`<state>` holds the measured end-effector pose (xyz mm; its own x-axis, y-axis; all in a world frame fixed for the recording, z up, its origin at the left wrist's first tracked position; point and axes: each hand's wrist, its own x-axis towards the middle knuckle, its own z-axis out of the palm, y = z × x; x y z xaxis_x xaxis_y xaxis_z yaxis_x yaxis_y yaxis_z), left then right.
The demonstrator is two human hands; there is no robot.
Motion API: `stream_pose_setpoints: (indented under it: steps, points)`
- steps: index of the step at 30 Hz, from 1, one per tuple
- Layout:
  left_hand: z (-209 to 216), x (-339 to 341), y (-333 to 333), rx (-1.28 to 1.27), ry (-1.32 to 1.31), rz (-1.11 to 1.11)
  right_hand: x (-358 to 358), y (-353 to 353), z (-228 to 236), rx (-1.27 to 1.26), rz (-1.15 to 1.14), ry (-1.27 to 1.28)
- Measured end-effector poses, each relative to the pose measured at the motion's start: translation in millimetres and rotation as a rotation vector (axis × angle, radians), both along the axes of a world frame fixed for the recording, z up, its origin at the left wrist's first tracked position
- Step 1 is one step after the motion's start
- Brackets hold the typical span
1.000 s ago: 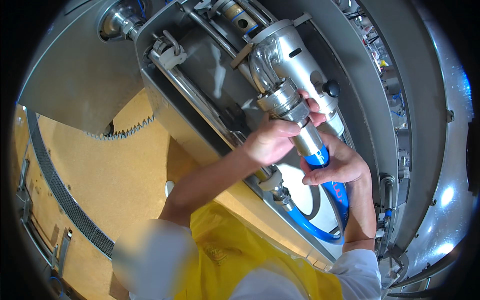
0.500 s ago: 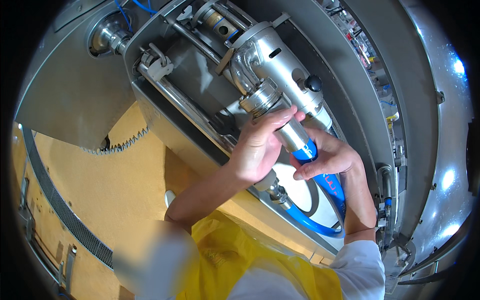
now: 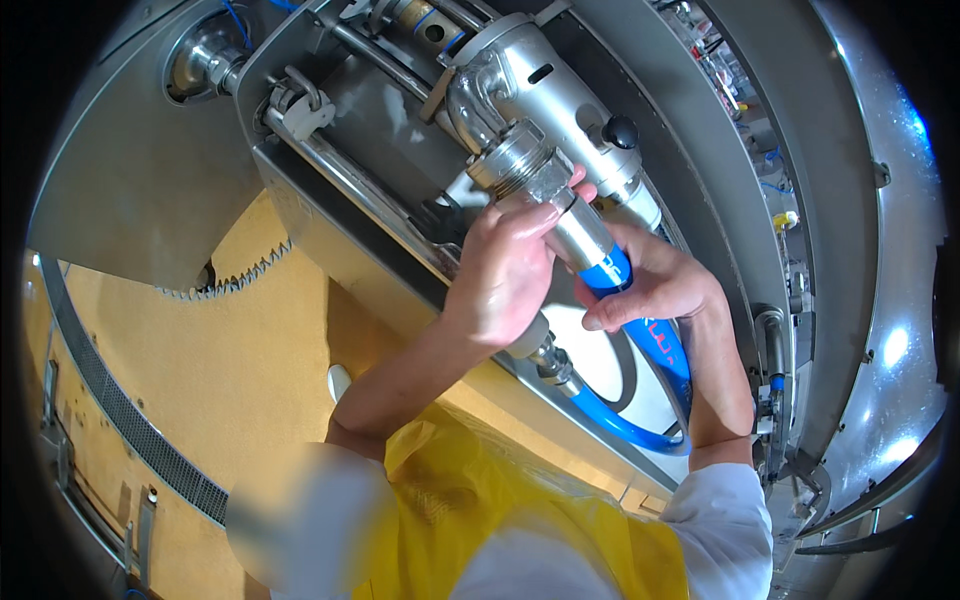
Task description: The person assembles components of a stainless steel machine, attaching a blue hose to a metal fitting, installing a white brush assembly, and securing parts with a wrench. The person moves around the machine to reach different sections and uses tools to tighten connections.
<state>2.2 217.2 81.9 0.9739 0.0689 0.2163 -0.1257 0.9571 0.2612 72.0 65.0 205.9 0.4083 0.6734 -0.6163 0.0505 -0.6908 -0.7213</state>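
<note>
A thick blue hose (image 3: 660, 350) ends in a smooth metal sleeve (image 3: 582, 238). The sleeve meets a ribbed metal coupling (image 3: 512, 160) below a curved steel elbow pipe (image 3: 468, 108). My left hand (image 3: 505, 268) is closed around the fitting just below the coupling, fingertips showing on its far side and the thumb across its near side. Lower down, my right hand (image 3: 662, 285) grips the blue hose, its thumb over the front and its other fingers mostly hidden behind. Right beside the coupling lies a steel cylinder (image 3: 560, 105) with a black knob (image 3: 620, 132).
A long steel trough (image 3: 350, 250) surrounds the machine parts. A second, thinner blue hose (image 3: 615, 425) curves below my hands from a metal connector (image 3: 552, 362). A coiled cable (image 3: 250, 275) hangs at the left over the yellow floor (image 3: 270, 370). Metal panels stand at the right.
The whole view has shifted, so the machine sits slightly higher. My left thumb has drawn back from the fingertips, showing more of the fitting. The right hand keeps its hold on the hose.
</note>
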Motion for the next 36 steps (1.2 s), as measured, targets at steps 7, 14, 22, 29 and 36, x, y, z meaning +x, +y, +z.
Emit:
stream_pose_setpoints:
  steps: [7, 14, 22, 29, 36]
  points:
    - [-35.5, 78.1, -7.5, -0.262, -0.709, -0.105, 5.6, 8.9, 4.0, -0.007, 0.043, -0.042]
    - [-28.5, 18.4, -1.5, -0.062, -0.228, -0.028, 4.9, 6.8, 4.9, 0.0, -0.025, -0.018]
    - [-21.1, 38.8, -10.1, -0.129, -0.156, -0.015, 10.6, 2.2, 1.6, -0.057, -0.024, -0.014]
    - [-28.8, 31.4, 7.1, -0.058, -0.243, -0.055, 12.2, -0.1, -0.4, -0.024, -0.013, -0.003]
    - [-37.7, 67.5, -6.6, -0.153, -0.455, -0.067, 9.0, 4.0, 2.0, -0.008, 0.029, 0.008]
